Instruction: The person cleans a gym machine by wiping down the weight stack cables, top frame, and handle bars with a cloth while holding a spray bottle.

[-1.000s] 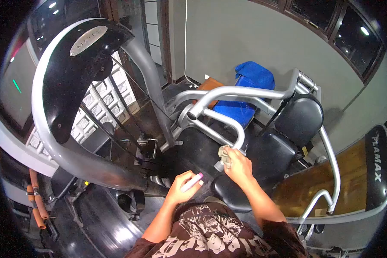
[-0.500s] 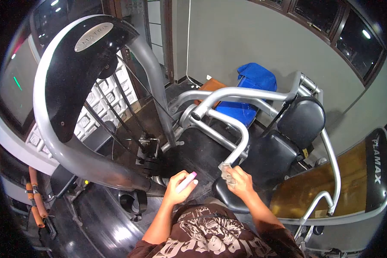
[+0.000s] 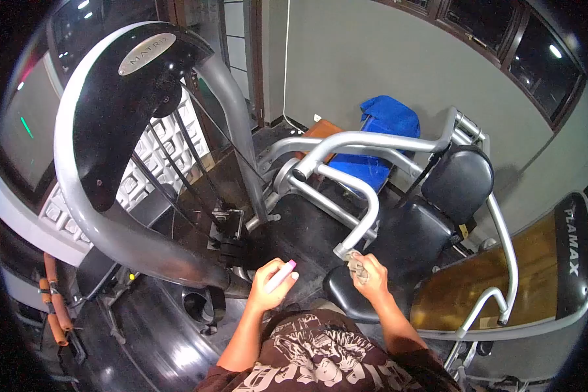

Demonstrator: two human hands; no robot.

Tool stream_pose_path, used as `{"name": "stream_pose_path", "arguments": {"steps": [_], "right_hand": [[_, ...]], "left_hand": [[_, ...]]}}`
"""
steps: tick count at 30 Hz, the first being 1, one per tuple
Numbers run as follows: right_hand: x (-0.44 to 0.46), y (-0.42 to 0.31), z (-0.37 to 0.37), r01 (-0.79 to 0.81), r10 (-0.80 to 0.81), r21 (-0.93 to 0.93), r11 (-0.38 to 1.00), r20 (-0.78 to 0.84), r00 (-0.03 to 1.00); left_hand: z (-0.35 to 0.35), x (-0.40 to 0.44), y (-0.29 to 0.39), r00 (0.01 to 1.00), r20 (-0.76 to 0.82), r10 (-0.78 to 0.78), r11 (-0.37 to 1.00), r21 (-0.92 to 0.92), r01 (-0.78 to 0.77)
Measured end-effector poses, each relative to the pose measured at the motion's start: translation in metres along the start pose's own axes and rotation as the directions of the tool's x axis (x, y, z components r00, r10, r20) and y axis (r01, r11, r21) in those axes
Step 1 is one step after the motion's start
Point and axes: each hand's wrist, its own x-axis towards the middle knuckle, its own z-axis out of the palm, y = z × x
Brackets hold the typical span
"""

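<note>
In my left hand [image 3: 266, 287] is a slim white bottle [image 3: 281, 277] with a pink top, its lower part hidden by my fingers. My right hand [image 3: 372, 281] is closed around a crumpled greyish cloth [image 3: 357, 266]. The cloth sits by the lower end of a bent silver tube [image 3: 366, 225] of an exercise machine; whether they touch I cannot tell. Behind my right hand are the machine's black padded seat [image 3: 408, 235] and backrest [image 3: 460, 179].
A tall machine frame [image 3: 170, 251] marked MATRIX curves up on the left, with a black cup holder [image 3: 202, 307] low on it. A gold-brown PLAMAX panel [image 3: 496, 287] stands at right. Blue fabric [image 3: 389, 117] lies over a bench by the grey wall. Orange rollers [image 3: 55, 313] are at far left.
My right hand has moved slightly right with the cloth, off the end of the silver tube. My left hand, with the bottle, has shifted only a little.
</note>
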Motion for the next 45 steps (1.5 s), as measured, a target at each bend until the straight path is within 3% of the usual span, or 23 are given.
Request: {"name": "stream_pose_path", "arguments": {"steps": [4, 12, 17, 19, 20, 24, 25, 27, 29, 30, 33, 36, 39, 41, 43, 44, 45], "right_hand": [[0.03, -0.031, 0.007, 0.061, -0.059, 0.026, 0.998, -0.05, 0.997], [-0.027, 0.04, 0.015, -0.193, 0.196, 0.043, 0.98, -0.119, 0.973], [0.022, -0.007, -0.001, -0.074, 0.084, 0.051, 0.996, -0.242, 0.967], [0.03, -0.012, 0.006, -0.13, 0.16, 0.156, 0.979, -0.198, 0.967], [0.033, -0.015, 0.008, -0.187, 0.202, 0.097, 0.977, -0.169, 0.965], [0.008, -0.006, 0.022, -0.143, 0.143, 0.147, 0.979, 0.012, 0.99], [0.005, -0.015, 0.019, -0.16, 0.164, 0.187, 0.969, -0.006, 0.986], [0.009, -0.01, 0.008, -0.122, 0.115, 0.117, 0.986, 0.062, 0.991], [0.024, -0.008, 0.0, -0.096, 0.094, 0.119, 0.988, 0.023, 0.995], [0.037, -0.013, 0.002, -0.022, 0.047, 0.192, 0.981, -0.126, 0.991], [0.055, -0.028, -0.005, -0.159, 0.163, 0.122, 0.98, -0.018, 0.986], [0.037, -0.022, 0.005, -0.213, 0.229, -0.125, 0.969, 0.137, 0.964], [0.02, -0.021, 0.002, -0.244, 0.254, -0.077, 0.967, 0.187, 0.949], [0.027, -0.012, -0.005, -0.184, 0.189, -0.043, 0.982, 0.173, 0.967], [0.046, -0.009, -0.009, -0.122, 0.119, 0.107, 0.987, 0.033, 0.992], [0.054, -0.013, -0.014, -0.191, 0.191, 0.013, 0.981, -0.016, 0.981], [0.063, -0.017, -0.013, -0.193, 0.196, 0.037, 0.98, -0.136, 0.971]], "left_hand": [[0.006, 0.0, 0.004, 1.0, 0.021, 0.001, 1.0, -0.009, -0.001], [0.006, -0.006, -0.003, 1.0, 0.018, 0.007, 1.0, -0.024, -0.007], [0.007, -0.003, -0.005, 1.0, 0.021, -0.015, 1.0, -0.003, 0.015], [0.003, -0.002, -0.011, 0.999, 0.031, -0.02, 1.0, 0.002, 0.02], [0.002, 0.0, -0.009, 1.0, 0.023, 0.019, 0.999, 0.038, -0.02], [-0.004, 0.0, -0.012, 0.999, -0.013, 0.035, 0.999, 0.006, -0.035], [-0.005, -0.001, -0.01, 0.999, -0.02, 0.029, 1.0, 0.001, -0.029], [-0.004, -0.002, -0.007, 0.999, -0.025, 0.022, 1.0, -0.006, -0.022], [-0.004, -0.005, -0.006, 1.0, -0.016, 0.016, 1.0, -0.008, -0.016], [-0.004, -0.005, -0.004, 1.0, -0.009, 0.016, 1.0, -0.008, -0.016], [-0.002, -0.006, -0.001, 1.0, 0.007, 0.019, 1.0, -0.008, -0.019], [-0.005, -0.005, -0.002, 1.0, 0.006, 0.03, 1.0, 0.0, -0.03], [-0.009, -0.009, -0.002, 0.999, -0.005, 0.035, 0.999, -0.004, -0.035], [-0.012, -0.008, -0.003, 0.999, -0.014, 0.043, 0.999, 0.006, -0.043], [-0.014, -0.005, 0.0, 0.998, -0.011, 0.055, 0.998, 0.012, -0.055], [-0.014, -0.009, 0.0, 0.999, -0.005, 0.049, 0.999, 0.013, -0.049], [-0.013, -0.01, -0.001, 0.999, -0.004, 0.044, 0.999, 0.009, -0.044]]}}
